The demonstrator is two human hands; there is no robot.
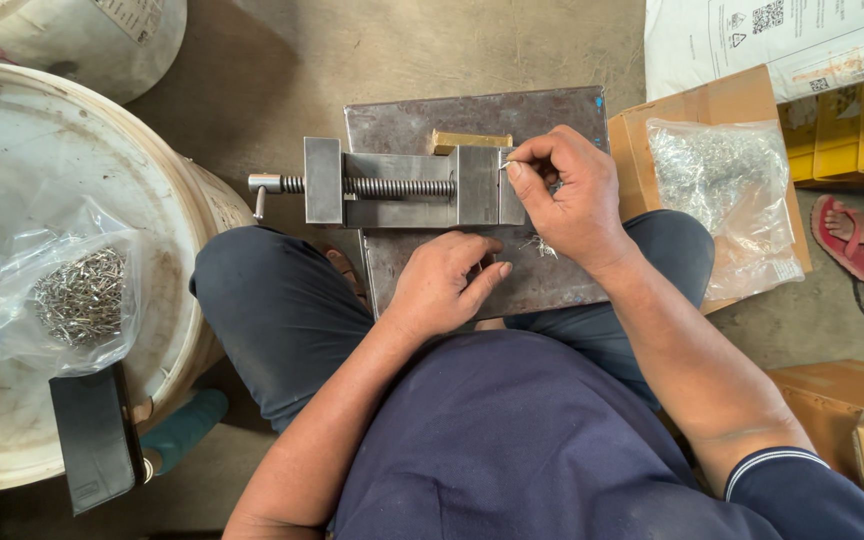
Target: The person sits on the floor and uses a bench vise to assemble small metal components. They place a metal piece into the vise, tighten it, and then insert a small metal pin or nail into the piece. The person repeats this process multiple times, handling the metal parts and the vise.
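The largest item was a white plastic drum [167, 215] at the person's left, its lid carrying a clear bag of metal pins [72, 290] and a dark phone [97, 440] overhanging the rim. Across the person's knees lay a steel plate [402, 120], and on it stood a small machine vise [402, 187] with its screw handle pointing left. A brass block [470, 140] sat just behind the vise body. To the right an open cardboard box [712, 105] held a second bag of small metal parts [722, 190]; another person's red sandal [845, 240] showed beyond it.

The right hand [567, 195] was at the vise's right end, thumb and forefinger pinched on a thin metal pin [504, 160], the other fingers curled. The left hand [442, 285] rested on the plate with fingers bent and loosely together, touching a few loose pins [540, 245] near the right wrist.

Judged step: seating a pin at the vise. The next move appeared to call for fine alignment by the fingertips.

Room was tight: the plate's right edge nearly met the box, the drum crowded the left, and open floor lay only beyond the plate.
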